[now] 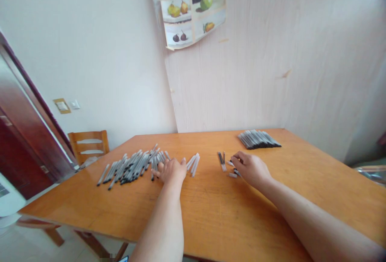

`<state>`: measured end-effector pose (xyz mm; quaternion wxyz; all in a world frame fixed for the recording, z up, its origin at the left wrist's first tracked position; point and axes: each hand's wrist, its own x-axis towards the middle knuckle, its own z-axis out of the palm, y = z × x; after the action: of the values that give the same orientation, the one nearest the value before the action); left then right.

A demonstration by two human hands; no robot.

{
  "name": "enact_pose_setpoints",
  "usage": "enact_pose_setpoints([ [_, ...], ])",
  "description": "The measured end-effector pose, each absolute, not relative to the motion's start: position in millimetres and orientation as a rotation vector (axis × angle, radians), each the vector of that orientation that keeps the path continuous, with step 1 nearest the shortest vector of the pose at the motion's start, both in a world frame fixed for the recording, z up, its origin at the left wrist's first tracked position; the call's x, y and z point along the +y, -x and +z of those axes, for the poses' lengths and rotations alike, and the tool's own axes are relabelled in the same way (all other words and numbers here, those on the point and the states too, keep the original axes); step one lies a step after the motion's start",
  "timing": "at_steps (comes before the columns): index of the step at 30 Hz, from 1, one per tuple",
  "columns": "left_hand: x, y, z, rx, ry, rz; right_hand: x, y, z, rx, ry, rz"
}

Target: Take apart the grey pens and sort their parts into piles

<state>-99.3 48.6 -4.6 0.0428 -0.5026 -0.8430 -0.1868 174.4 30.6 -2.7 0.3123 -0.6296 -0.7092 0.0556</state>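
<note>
My left hand (pixel 172 170) is over the right end of a loose pile of pens (pixel 132 167) with clear barrels and black ends. Its fingers are spread apart and its thumb sticks up; it partly covers some pens. Just right of it lie several whitish translucent tubes (pixel 193 164) in a small fan. My right hand (pixel 251 168) is closed, fingers curled and thumb against them, above several short clear and dark pieces (pixel 232 175). Whether it pinches one of them is hard to see. Beside it lie thin dark refills with pale ends (pixel 222 161).
A neat row of pens (pixel 259 139) lies at the table's far right. The wooden table (pixel 211 213) reaches back to the wall, where fruit pictures (pixel 193 16) hang. A wooden chair (pixel 89 145) stands beyond the left edge, and a white object (pixel 10 197) is at far left.
</note>
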Motion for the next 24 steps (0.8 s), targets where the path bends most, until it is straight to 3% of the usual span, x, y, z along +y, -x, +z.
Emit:
enact_pose_setpoints([
  [24, 52.9, 106.5, -5.5, -2.574, 1.456, -0.563, 27.7, -171.2, -1.3, -1.927, 1.577, 0.232],
])
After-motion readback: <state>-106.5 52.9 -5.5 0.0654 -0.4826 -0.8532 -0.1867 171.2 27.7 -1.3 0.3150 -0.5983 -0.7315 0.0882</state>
